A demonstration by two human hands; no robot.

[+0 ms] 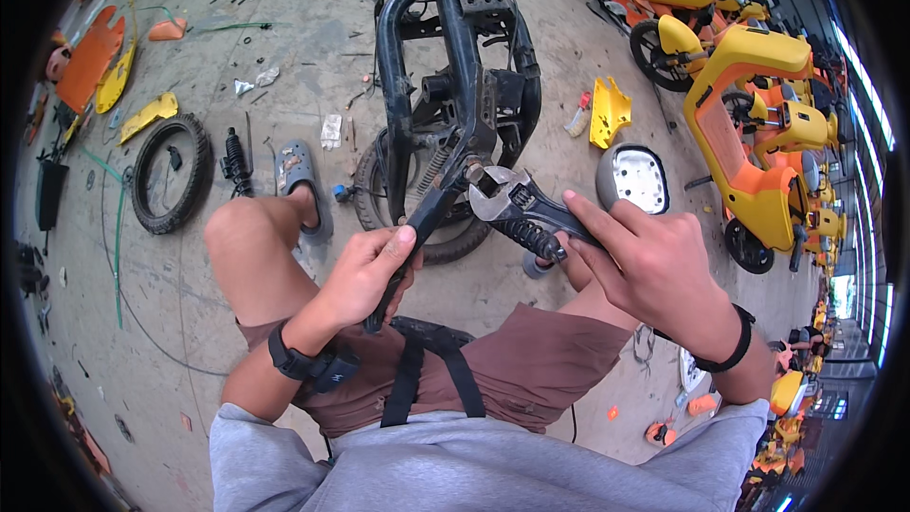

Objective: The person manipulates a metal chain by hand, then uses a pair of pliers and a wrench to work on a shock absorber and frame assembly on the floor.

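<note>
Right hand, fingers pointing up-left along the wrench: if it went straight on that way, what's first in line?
Likely the black scooter frame. The right hand grips the black-handled adjustable wrench, whose silver jaws already sit at the frame's lower joint, so the hand would slide up the handle into that joint. Depth is unclear from one view.

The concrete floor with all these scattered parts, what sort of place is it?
Probably a scooter repair or dismantling yard: a stripped black frame, rows of yellow scooters, a loose tyre, and an adjustable wrench in the right hand.
</note>
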